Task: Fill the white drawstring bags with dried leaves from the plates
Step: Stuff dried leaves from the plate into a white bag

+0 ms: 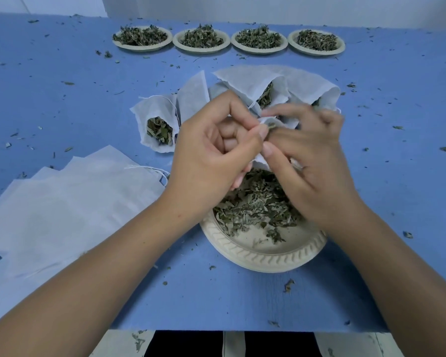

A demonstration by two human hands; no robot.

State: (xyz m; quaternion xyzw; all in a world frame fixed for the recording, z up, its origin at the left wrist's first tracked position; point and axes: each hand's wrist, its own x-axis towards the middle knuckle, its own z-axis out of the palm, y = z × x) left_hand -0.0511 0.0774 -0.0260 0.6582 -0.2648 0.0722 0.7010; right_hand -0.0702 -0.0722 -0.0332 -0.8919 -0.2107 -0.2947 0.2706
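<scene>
1. The white drawstring bag (pixel 265 120) you are filling is in the air between your two hands, above the far rim of the near plate (pixel 264 256). Only small pieces of its cloth show.
2. Your left hand (pixel 214 148) has curled fingers, and its thumb and forefinger pinch the edge of the bag. Your right hand (pixel 312 161) pinches the same bag from the other side. Its fingertips are blurred.
3. Cloth shows above the pinch and also below it, so the long axis of the bag seems to run from far to near. Which way its mouth points I cannot tell, because your hands cover it.
4. The near plate holds dried leaves (pixel 252 204), mostly in its far half. Your hands stand in front of the farthest part of the heap.
5. Just behind your hands lie the filled bags. The left filled bag (pixel 156 117) turns its open mouth toward you and leaves show inside. The back filled bags (pixel 252 81) also open toward you, partly hidden by your fingers.
6. The stack of empty bags (pixel 62 202) lies flat on your left, strings toward the plate. Your left forearm crosses its near part.
7. The row of four far plates (pixel 201 49), each heaped with leaves, stands along the far side of the blue table (pixel 384 176), well apart from your hands. Leaf crumbs are scattered over the table.
</scene>
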